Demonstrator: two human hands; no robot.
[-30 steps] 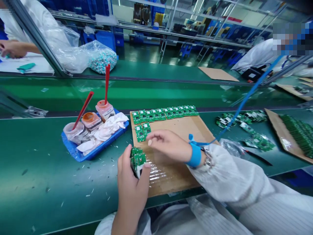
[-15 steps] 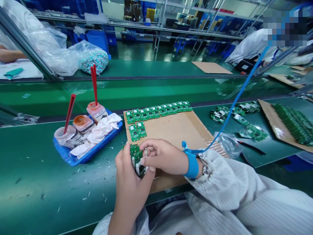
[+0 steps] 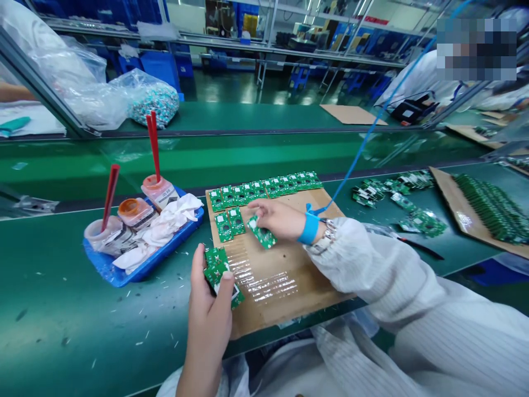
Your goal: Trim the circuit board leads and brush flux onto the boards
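My left hand [image 3: 210, 309] is closed around a small stack of green circuit boards [image 3: 218, 267], its thumb pressed on the top one. One circuit board [image 3: 262, 234] is pinched in my right hand [image 3: 279, 219], tilted just above the cardboard sheet [image 3: 285, 309]. A blue strap [image 3: 309, 227] circles my right wrist. Along the sheet's far edge lies a row of circuit boards [image 3: 264, 186], side by side. Two more boards [image 3: 230, 223] lie in front of that row at its left end, left of the held board.
At left, a blue tray [image 3: 144, 264] holds bottles, red-handled sticks and white cloths [image 3: 165, 220]. Loose boards [image 3: 421, 220] and a second cardboard [image 3: 450, 204] with several boards lie at right. A blue cord [image 3: 359, 151] rises from my wrist. Co-workers' white sleeves show across the bench.
My right hand has moved away from the left hand, up and right, taking one circuit board over the cardboard. The left hand keeps the stack and has shifted slightly down.
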